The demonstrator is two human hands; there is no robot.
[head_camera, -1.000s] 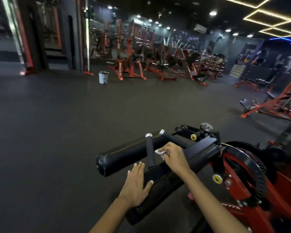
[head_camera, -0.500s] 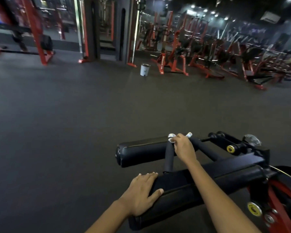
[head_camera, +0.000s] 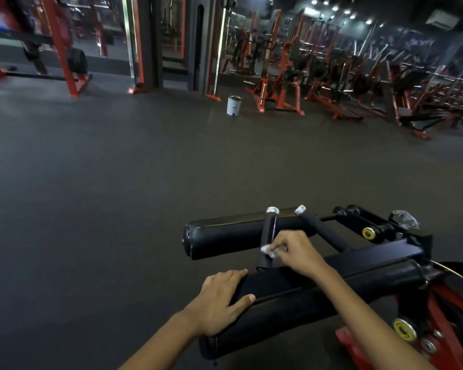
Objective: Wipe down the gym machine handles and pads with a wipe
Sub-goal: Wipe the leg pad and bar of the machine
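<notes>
- R hand (head_camera: 296, 252) pinches a small white wipe (head_camera: 268, 251) vs. the left handle (head_camera: 268, 237), approx. mid-shaft; fingers curled round the wipe, so it's clamped on it, not loose.
- Prob. reason: pinching keeps the wipe pressed on the round grip so it can slide along the bar.
- L hand (head_camera: 222, 303) lies flat on the near pad (head_camera: 305, 297), fingers straight, thumb over the near edge; holds nothing. Looks like bracing, steadying the machine arm while the other hand rubs.
- Hands apart, L nearer and further left than R.
- 2nd handle (head_camera: 324, 231) just right of the first, angled, chrome cap at far end; no wipe on it now.
- Far pad (head_camera: 225, 236) runs behind the handles, sticking out left; near pad also not being wiped, so I'd judge most of the job remains.
- Around: red frame (head_camera: 447, 329) w/ yellow pivot caps at right; dark floor (head_camera: 118, 196); white bin (head_camera: 234, 104) far off; red racks beyond.
- In the way: handles sit close together, tight for knuckles between them; the R forearm crosses over the near pad.
</notes>
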